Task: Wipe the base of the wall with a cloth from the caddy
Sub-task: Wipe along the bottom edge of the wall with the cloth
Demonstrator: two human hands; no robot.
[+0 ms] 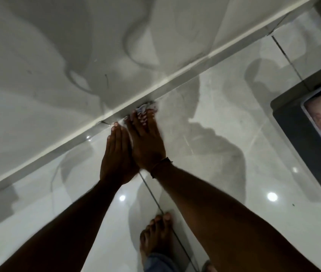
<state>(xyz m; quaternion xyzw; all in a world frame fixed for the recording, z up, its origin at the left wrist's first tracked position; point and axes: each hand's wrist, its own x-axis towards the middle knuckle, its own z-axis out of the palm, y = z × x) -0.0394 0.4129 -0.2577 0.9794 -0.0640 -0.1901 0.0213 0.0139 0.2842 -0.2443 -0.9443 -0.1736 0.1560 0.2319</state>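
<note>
right hand (pixel 145 140) presses cloth (pixel 147 108) at skirting (pixel 175 83); left hand (pixel 116 154) flat, empty | floor (pixel 234 154) rightward open

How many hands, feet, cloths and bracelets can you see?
Hands: 2, left hand and right hand
Bare feet: 1, foot
Cloths: 1, crumpled cloth at the wall base
Wrist bracelets: 1, bracelet
Total: 5

Glossy pale marble-look floor tiles (pixel 234 173) with dark grout lines and ceiling-light reflections; grey-veined wall (pixel 57 55) beyond the hands, white skirting (pixel 175 74) at its base; dark box (pixel 303 122) far right.
</note>
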